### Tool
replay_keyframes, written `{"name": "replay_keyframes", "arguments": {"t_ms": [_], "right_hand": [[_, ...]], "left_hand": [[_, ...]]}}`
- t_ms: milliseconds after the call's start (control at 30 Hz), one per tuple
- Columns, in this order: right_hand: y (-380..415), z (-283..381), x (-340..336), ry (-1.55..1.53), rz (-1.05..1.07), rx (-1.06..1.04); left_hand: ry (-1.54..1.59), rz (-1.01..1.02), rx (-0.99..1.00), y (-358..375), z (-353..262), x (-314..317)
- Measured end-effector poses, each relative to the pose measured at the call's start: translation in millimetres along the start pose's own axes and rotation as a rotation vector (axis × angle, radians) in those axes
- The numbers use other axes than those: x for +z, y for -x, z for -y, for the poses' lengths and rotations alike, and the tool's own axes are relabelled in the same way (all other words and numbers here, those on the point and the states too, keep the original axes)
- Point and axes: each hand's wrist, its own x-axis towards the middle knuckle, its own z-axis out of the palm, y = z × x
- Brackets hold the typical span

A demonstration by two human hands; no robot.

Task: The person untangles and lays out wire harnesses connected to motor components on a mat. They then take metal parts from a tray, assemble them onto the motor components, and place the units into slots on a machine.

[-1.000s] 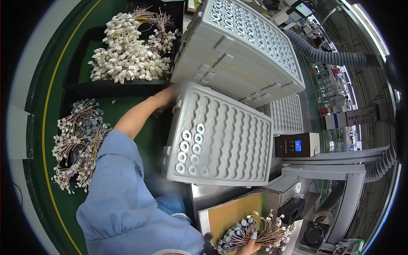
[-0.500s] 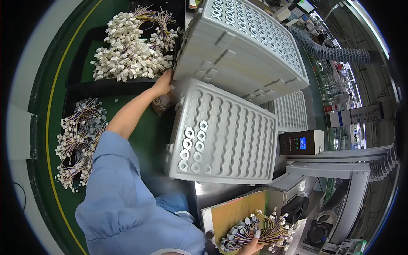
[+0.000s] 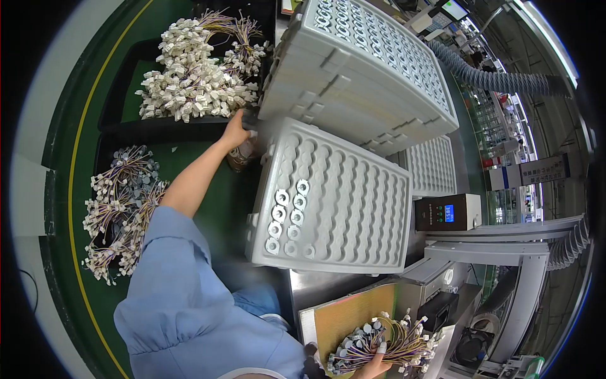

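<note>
My left hand [image 3: 235, 135] reaches out beside the near rim of the black bin [image 3: 189, 122], finger and thumb apart; the area around its fingertips is blurred. In that bin lies a large heap of wire harnesses with white connectors [image 3: 189, 76]. To the right of the hand is a grey moulded tray [image 3: 353, 202] with rows of round pockets, several of which hold metal rings [image 3: 278, 213]. At the bottom, my right hand [image 3: 374, 366], with a white cover on one finger, is closed around a bundle of wire harnesses [image 3: 401, 341] with grey discs and white connectors.
Behind the tray stands a tall stack of grey trays [image 3: 353, 88], its top filled with metal rings. More harnesses [image 3: 120, 208] lie in a second bin at left. A control box [image 3: 448, 211] with a blue display and a metal-framed machine [image 3: 517, 252] stand at right.
My left hand has drawn back slightly to the left and down, away from the tray stack, and the sleeve has shifted with it. The right hand and its bundle have stayed in place.
</note>
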Motion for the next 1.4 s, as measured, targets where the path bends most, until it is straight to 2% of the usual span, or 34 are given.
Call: {"name": "replay_keyframes", "arguments": {"t_ms": [67,133,200,267,333,367,400,467,500,533,600,667,733,933,1033,1167,1200,1267,1333,1400], "right_hand": [[-1,-1,-1,0.021,0.001,-0.010],[1,0,-1,0.044,0.002,-0.017],[2,6,5,0.024,0.000,-0.032],[2,6,5,0.033,0.003,-0.033],[2,6,3,0.031,0.002,-0.008],[3,5,4,0.009,-0.006,-0.033],[3,7,5,0.006,-0.006,-0.036],[4,11,6,0.008,0.005,0.032],[3,9,4,0.009,0.010,0.033],[2,5,1,0.006,0.011,0.033],[1,1,1,0.001,0.005,0.032],[2,1,1,0.014,-0.003,-0.038],[2,5,2,0.034,-0.013,0.018],[1,-2,-4,0.039,0.030,-0.023],[0,-4,-3,0.017,0.012,-0.032],[-1,-7,-5,-0.010,0.014,-0.020],[-1,-7,-6,-0.006,0.014,-0.033],[0,-5,-4,-0.006,0.016,-0.044],[3,4,1,0.014,0.008,-0.049],[1,1,-1,0.025,0.008,-0.084]], "left_hand": [[0.287,0.022,-0.091,7,-15,5],[0.381,-0.009,-0.088,8,-11,9],[-0.124,0.008,-0.007,11,3,14],[-0.115,-0.009,-0.018,6,12,15],[0.107,-0.042,-0.067,2,21,14],[0.322,-0.031,-0.131,9,-3,12],[0.324,-0.032,-0.128,9,-13,10],[0.554,-0.118,-0.152,11,-22,7],[0.294,-0.034,-0.184,12,-14,8],[0.388,0.027,-0.143,9,3,11],[0.555,-0.104,-0.147,9,-4,10],[0.523,-0.043,-0.174,14,-5,14],[0.487,0.014,-0.193,12,-4,19],[0.259,0.021,-0.058,8,6,26],[0.382,0.015,-0.155,11,2,18],[0.595,-0.118,-0.202,27,-19,-2],[0.593,-0.118,-0.201,32,-28,-10],[0.847,-0.125,-0.235,39,-43,-27],[0.860,-0.122,-0.196,42,-53,-40],[0.907,-0.085,-0.149,54,-100,-58]]}}
